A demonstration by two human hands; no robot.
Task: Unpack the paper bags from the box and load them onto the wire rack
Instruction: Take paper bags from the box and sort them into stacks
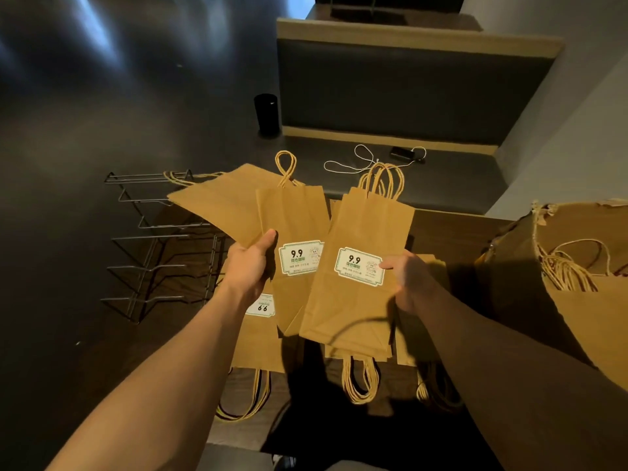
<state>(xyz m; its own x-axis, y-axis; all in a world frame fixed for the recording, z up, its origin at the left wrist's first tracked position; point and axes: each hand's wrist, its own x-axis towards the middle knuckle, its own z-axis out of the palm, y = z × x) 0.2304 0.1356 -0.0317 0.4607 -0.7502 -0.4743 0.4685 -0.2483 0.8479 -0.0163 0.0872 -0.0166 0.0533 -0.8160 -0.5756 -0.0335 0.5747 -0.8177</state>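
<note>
There is only one view, from a wide-angle camera on the person's head. It looks forward and steeply down. Both forearms come in from the near edge. The brown wooden table [452, 220] is close below, and the dark padded bench [407, 93] lies far.

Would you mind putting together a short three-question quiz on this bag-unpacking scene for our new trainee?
1. True or false: both hands are holding paper bags.
2. Multiple choice: where is the wire rack relative to the person? A) on their left B) on their right C) behind the bench seat
3. Short answer: what number is printed on the bag labels?

Key
1. True: the left hand grips a fanned bundle of bags, and the right hand grips a second stack of bags.
2. A; the cardboard box is on the right.
3. 9.9, as on the label.
</note>
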